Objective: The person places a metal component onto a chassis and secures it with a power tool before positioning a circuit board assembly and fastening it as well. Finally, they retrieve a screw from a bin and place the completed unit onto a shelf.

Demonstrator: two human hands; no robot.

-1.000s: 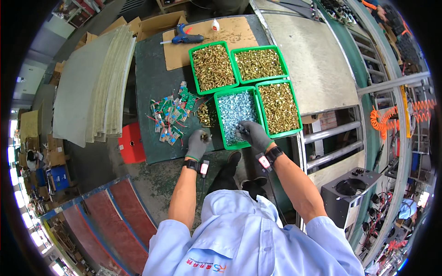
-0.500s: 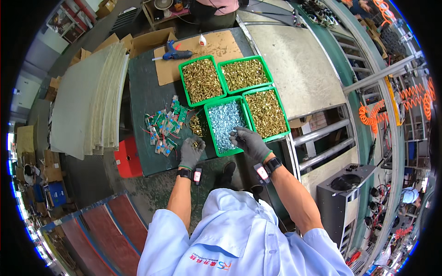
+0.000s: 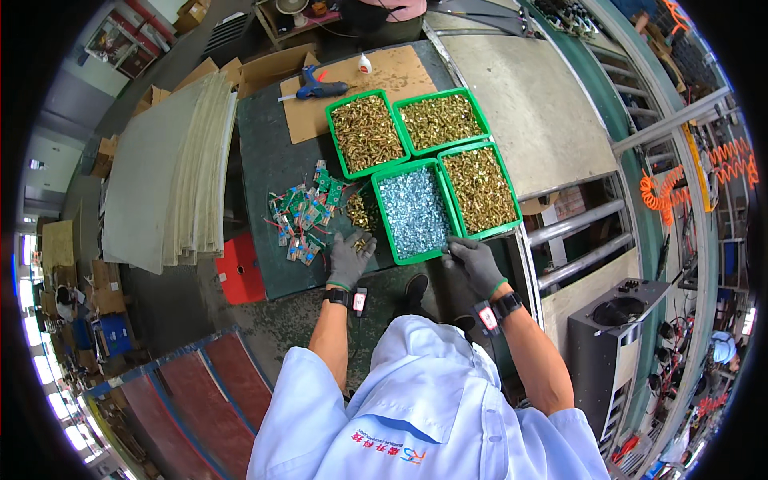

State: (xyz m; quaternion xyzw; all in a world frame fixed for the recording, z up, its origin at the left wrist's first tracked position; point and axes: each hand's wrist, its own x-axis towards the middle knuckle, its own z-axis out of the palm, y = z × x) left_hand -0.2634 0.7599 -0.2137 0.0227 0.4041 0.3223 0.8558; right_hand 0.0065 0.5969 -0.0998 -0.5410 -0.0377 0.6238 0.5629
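A dark table [image 3: 260, 172] spans the frame's middle left. Green trays sit at centre, the lowest tray [image 3: 385, 226] full of silver parts. Circuit boards [image 3: 304, 210] lie left of centre. Below centre, the right hand's [image 3: 478, 268] fingers are narrow, their contents unclear; the left hand [image 3: 348, 262] loosely cups brass screws [image 3: 364, 243].

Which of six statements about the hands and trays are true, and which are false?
1. Three green trays hold golden parts, one holds silver parts. True.
2. The left hand and right hand are gloved. True.
3. The left hand holds silver parts. False: golden parts lie in it.
4. The right hand is deep in silver parts. False: it is by their tray's near right corner.
5. The glue gun lies on cardboard. True.
6. Nothing lies left of the trays. False: circuit boards do.
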